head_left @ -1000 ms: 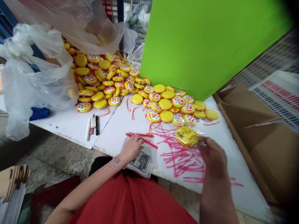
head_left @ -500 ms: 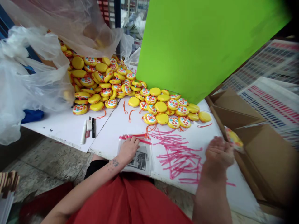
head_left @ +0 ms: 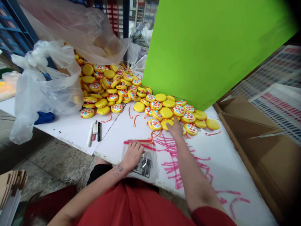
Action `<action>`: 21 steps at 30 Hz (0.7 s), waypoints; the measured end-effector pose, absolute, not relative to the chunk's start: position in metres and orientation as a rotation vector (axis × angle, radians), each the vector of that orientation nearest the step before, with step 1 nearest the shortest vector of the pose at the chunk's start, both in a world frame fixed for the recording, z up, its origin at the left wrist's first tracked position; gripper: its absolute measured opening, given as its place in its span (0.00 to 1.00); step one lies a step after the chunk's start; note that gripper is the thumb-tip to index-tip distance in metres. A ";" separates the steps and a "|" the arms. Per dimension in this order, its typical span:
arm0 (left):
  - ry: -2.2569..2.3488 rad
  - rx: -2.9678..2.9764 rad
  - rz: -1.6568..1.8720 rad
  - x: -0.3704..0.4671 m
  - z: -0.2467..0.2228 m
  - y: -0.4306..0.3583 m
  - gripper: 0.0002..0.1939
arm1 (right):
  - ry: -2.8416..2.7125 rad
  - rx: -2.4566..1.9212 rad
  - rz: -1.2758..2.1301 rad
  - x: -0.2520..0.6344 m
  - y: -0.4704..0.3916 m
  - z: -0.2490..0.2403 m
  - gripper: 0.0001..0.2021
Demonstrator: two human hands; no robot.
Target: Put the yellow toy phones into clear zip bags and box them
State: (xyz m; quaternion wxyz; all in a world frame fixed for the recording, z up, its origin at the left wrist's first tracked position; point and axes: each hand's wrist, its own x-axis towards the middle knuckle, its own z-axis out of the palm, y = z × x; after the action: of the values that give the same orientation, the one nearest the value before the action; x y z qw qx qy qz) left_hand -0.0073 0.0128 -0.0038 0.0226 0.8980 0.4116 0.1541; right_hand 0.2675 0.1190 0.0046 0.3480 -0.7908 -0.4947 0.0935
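Note:
My left hand (head_left: 134, 153) lies on a clear zip bag (head_left: 150, 163) with a red strip along its top, at the table's front edge; its fingers are bent close together over the bag. My right hand (head_left: 175, 128) reaches onto the front of a spread of yellow round toys (head_left: 166, 112), its fingers apart and touching one. Some toys show a white face with coloured dots, and orange cords hang from several. A larger heap of the same toys (head_left: 109, 74) lies further back on the left.
A white pen (head_left: 89, 135) and a black pen (head_left: 99, 131) lie left of the bag. Plastic bags (head_left: 56, 91) hang at the left. A green panel (head_left: 207, 47) stands behind, an open carton (head_left: 256, 141) at the right.
My right hand has moved left from beside the carton to the toys. The packed toy seen near it at the carton no longer shows. The view has shifted slightly.

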 end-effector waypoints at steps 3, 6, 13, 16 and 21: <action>1.177 2.772 0.522 -0.010 -0.005 0.013 0.08 | -1.246 -2.153 0.155 0.257 0.118 0.002 0.40; 1.164 2.718 0.520 -0.011 -0.007 0.014 0.09 | -1.271 -2.041 0.123 0.253 0.105 -0.001 0.41; 1.181 2.533 0.631 -0.010 -0.014 0.016 0.21 | -0.889 -1.581 0.558 0.267 0.057 0.008 0.29; 1.208 2.471 0.670 -0.011 -0.015 0.016 0.28 | -0.900 -1.342 0.869 0.256 0.030 0.024 0.28; 1.181 2.475 0.636 -0.011 -0.011 0.016 0.25 | -1.007 -1.188 1.150 0.216 0.009 0.038 0.24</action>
State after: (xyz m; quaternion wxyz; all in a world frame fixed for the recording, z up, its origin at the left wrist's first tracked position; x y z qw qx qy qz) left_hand -0.0115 0.0163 -0.0109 0.1623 0.8676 0.4139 0.2229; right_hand 0.2156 0.0087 0.0378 0.5670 -0.5056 -0.4283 0.4893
